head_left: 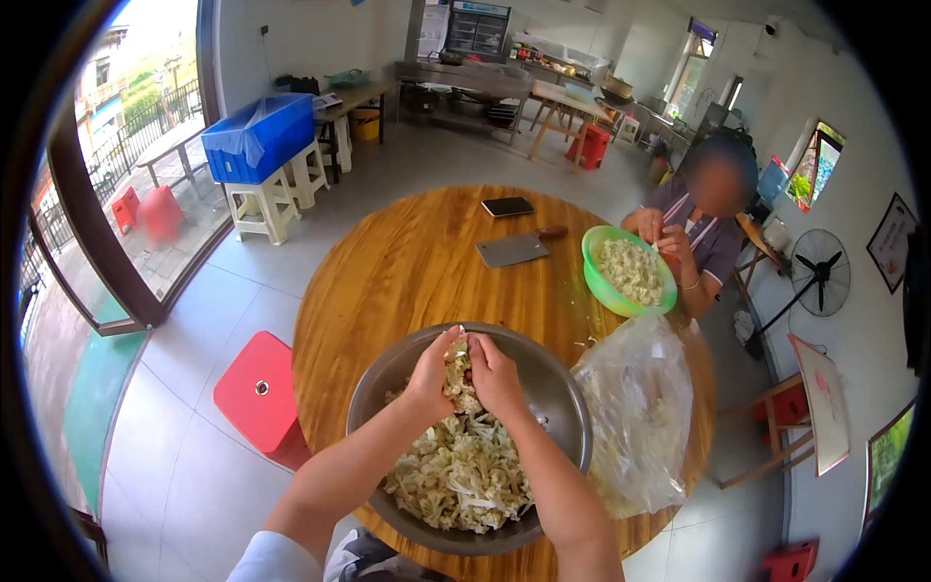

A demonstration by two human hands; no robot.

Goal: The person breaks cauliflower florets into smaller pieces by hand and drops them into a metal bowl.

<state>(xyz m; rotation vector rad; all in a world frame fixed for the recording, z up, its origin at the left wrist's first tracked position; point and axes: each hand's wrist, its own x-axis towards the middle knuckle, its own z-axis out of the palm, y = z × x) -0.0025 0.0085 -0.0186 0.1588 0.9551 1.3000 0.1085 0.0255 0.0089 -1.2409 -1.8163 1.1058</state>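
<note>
A large steel bowl [363,400] stands at the table's near edge, with many pale cauliflower pieces [461,470] in its lower part. Over the bowl's upper half, my left hand [432,376] and my right hand [495,373] come together, fingers curled round a cauliflower piece [456,373] between them. Their fingertips nearly meet at the top, and part of the piece is hidden by the fingers. Right of the bowl lies a clear plastic bag [640,407], touching or close to its rim.
On the round wooden table [388,262] lie a cleaver [512,250] and a phone [507,207]. Across it, a person [703,213] works over a green basin [603,286] of cauliflower. A red stool [257,388] stands at the left, a fan [820,272] at the right.
</note>
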